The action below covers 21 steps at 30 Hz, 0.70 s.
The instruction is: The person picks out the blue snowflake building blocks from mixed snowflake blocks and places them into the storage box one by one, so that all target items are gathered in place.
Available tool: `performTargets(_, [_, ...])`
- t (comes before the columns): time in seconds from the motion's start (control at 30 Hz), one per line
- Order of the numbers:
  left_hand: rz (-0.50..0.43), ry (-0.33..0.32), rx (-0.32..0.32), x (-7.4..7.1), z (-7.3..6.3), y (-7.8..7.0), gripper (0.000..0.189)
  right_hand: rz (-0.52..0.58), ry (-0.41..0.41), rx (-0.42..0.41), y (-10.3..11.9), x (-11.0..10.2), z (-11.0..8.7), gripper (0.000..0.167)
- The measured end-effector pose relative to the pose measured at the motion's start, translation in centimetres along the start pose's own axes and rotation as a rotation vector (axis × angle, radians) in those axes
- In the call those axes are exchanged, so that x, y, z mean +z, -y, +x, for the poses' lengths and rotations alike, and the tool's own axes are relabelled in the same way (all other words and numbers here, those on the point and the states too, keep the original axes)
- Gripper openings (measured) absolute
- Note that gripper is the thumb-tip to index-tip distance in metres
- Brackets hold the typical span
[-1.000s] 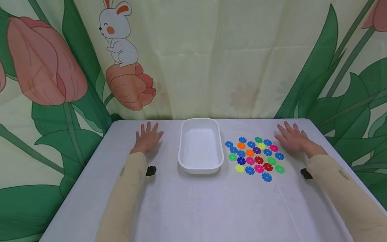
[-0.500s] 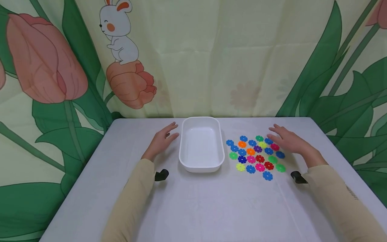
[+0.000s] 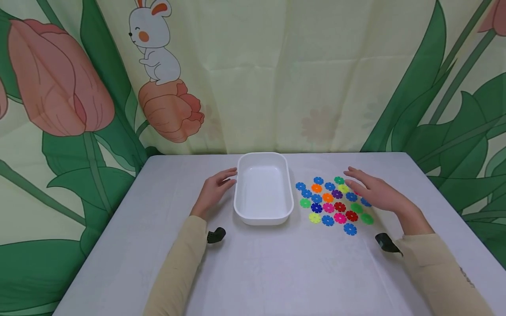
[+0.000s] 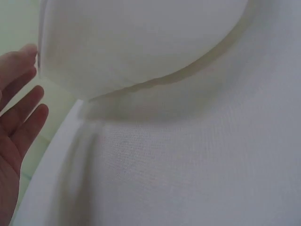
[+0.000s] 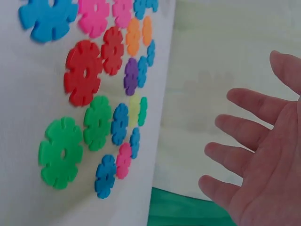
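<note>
A white rectangular tray (image 3: pixel 263 193) stands at the middle of the table with nothing in it. My left hand (image 3: pixel 214 191) is at its left side, fingertips at or very near the rim; contact is hard to tell. In the left wrist view its fingers (image 4: pixel 29 106) are loosely bent beside the tray wall (image 4: pixel 141 42). To the right lie several flower-shaped plastic discs (image 3: pixel 340 206) in many colours, flat on the cloth. Over their right edge hovers my right hand (image 3: pixel 379 194), partly hiding a pink one. The right wrist view shows its fingers (image 5: pixel 244 129) spread, holding nothing.
A white cloth covers the table (image 3: pixel 253 267). Right behind its back edge hangs a curtain (image 3: pixel 253 87) printed with tulips and a rabbit. Black devices (image 3: pixel 216 235) stick out from under both sleeves.
Both hands have lifted from lying flat on the table. The left has moved right to the tray's side; the right has moved left over the edge of the discs. The tray and discs stay put.
</note>
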<state>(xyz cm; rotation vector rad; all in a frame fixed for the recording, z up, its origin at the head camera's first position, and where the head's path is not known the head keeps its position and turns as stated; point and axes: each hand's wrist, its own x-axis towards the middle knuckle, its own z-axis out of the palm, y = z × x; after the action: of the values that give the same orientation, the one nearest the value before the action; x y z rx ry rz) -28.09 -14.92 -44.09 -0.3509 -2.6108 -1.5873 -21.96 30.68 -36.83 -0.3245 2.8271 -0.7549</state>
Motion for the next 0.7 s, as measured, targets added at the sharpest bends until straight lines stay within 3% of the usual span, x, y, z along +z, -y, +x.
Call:
performTargets(0.5, [-0.093, -0.017, -0.009, 0.6, 0.5, 0.4, 0.034, 0.106, -0.01, -0.027, 0.4, 0.6, -1.8, 0.069])
performTargets(0.7, [-0.134, -0.023, -0.041, 0.9, 0.5, 0.4, 0.036, 0.133, -0.009, -0.034, 0.1, 0.9, -2.0, 0.071])
